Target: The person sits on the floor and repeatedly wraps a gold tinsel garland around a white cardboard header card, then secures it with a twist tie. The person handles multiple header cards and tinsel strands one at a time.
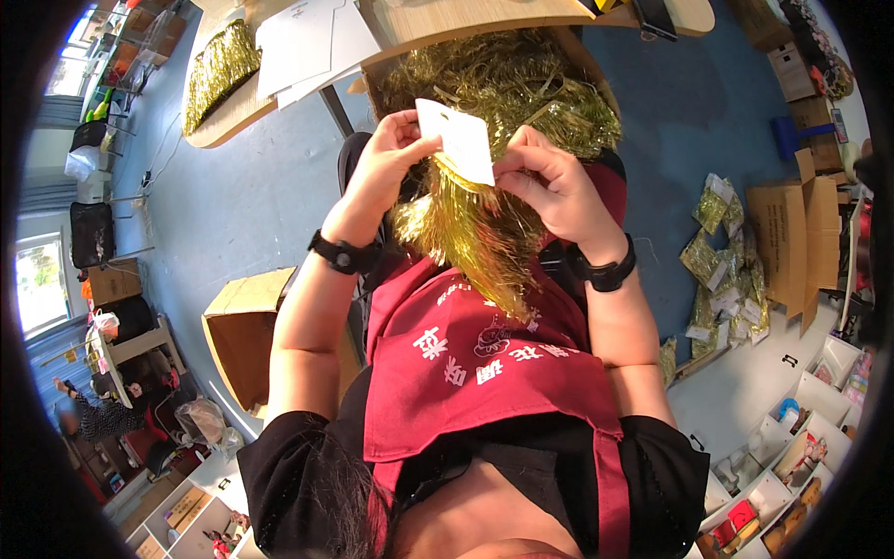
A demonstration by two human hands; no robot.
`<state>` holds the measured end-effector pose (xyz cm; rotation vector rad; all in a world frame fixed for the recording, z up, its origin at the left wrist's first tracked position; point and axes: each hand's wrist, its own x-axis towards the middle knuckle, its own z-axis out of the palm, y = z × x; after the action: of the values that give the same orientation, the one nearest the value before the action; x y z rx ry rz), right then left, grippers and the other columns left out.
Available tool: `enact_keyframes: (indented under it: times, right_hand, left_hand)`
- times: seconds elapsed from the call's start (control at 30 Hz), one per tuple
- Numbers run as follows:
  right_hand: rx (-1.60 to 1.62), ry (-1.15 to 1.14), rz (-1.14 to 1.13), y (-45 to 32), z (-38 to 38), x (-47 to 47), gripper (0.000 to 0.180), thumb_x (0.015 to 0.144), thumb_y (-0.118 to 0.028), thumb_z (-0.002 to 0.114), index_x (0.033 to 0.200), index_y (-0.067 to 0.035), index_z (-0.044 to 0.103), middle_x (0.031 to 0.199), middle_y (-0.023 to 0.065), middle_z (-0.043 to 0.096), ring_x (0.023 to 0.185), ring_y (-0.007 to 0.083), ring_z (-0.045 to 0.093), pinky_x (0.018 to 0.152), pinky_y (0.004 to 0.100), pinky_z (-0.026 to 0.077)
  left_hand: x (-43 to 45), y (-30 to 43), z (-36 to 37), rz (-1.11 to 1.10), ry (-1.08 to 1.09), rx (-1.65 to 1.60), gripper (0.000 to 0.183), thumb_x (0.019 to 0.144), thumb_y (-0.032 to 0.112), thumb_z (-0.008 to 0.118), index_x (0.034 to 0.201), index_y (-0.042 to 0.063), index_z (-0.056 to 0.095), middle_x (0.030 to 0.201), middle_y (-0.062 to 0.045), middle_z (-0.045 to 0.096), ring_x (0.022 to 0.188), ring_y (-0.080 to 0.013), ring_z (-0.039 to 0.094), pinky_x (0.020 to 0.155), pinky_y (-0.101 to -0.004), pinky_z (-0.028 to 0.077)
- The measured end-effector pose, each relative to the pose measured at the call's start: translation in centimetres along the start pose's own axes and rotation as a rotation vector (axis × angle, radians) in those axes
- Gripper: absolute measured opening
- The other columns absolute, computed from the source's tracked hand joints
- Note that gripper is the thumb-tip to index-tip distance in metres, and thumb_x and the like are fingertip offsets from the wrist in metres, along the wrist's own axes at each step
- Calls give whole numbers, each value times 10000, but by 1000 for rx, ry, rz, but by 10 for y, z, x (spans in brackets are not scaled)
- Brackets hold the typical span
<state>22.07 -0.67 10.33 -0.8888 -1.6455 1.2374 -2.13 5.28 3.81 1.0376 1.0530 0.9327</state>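
Note:
A white header card (457, 143) with a punched hole is held up in front of my chest. Gold tinsel fringe (475, 237) hangs below it over my dark red apron (482, 391). My left hand (398, 154) grips the card's left edge between thumb and fingers. At the lower right corner, my right hand (548, 182) has its thumb and fingertips pinched together against the card; the exact hold is partly hidden. Just beyond both hands, a large heap of loose gold tinsel (517, 91) fills a cardboard box (597, 66).
A wooden table (447, 21) ahead carries white card sheets (314, 45), a gold tinsel bundle (223, 73) and a phone (654, 17). Packed tinsel bags (726, 279) lie on the floor at right near an open carton (789, 237). Another open box (241, 342) stands left. A person (105, 416) is far left.

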Motion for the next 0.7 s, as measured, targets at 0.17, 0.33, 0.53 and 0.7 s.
enact_keyframes:
  times: [0.17,0.33,0.53,0.7]
  right_hand:
    - [-233,215,3,6,22,4,75,875,-24,692,947,-14,709,865,96,576,774,235,597,723,320,485]
    - [-292,272,-18,21,40,6,104,852,17,700,954,2,713,862,75,568,762,208,583,704,312,493]
    - [-319,191,-56,30,43,7,143,852,-20,720,995,-13,725,866,79,567,787,217,585,732,317,496]
    - [-347,176,-14,25,8,3,102,897,-115,712,960,-38,734,856,96,622,774,241,631,701,335,512]
  left_hand:
    - [-7,0,36,45,-12,-140,476,1048,297,533,1380,-33,447,1208,-108,619,1089,-169,597,961,-303,472]
    - [-28,13,46,105,-263,-184,518,1065,317,478,1451,-22,411,1371,-78,538,1273,-145,467,1094,-297,354]
    - [-30,3,35,-64,-55,-42,326,1067,188,491,1296,-22,589,1180,-35,646,1092,-106,542,982,-272,435]
    - [-30,6,16,25,-116,23,336,1061,177,505,1321,-25,572,1230,-33,638,1124,-107,535,1006,-283,423]
